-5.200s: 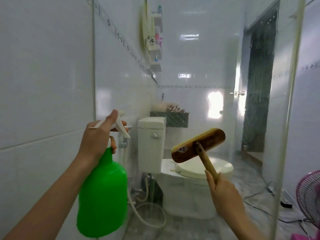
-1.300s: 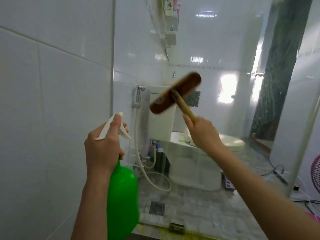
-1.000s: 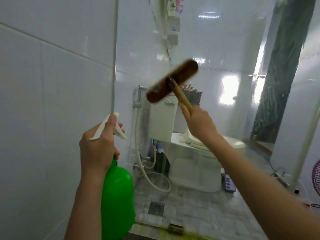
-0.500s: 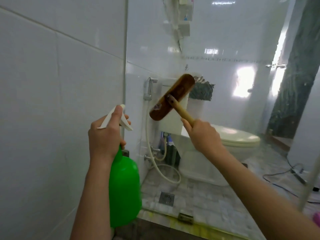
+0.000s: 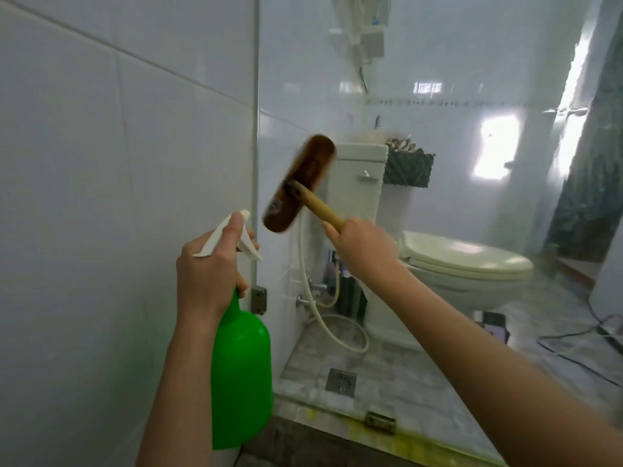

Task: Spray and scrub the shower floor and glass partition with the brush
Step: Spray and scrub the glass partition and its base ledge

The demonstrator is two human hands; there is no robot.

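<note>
My right hand (image 5: 365, 246) grips the pale wooden handle of a brown scrub brush (image 5: 298, 185). The brush head is tilted steeply and lies against the glass partition (image 5: 455, 79), near its left edge, and looks motion-blurred. My left hand (image 5: 209, 267) holds the neck of a green spray bottle (image 5: 241, 375), with fingers over its white trigger head; the bottle hangs upright beside the white tiled wall. A strip of the dark shower floor (image 5: 303, 448) shows at the bottom, below the glass.
Behind the glass stand a white toilet (image 5: 462, 264) with its cistern, a bidet hose, a floor drain (image 5: 340, 380) and cables on the grey floor. A metal bracket (image 5: 259, 299) fixes the glass to the white tiled wall (image 5: 101, 197) on the left.
The brush has swung down and left along the glass, its head turning steeper. The view has shifted lower. My left hand keeps the bottle in about the same place.
</note>
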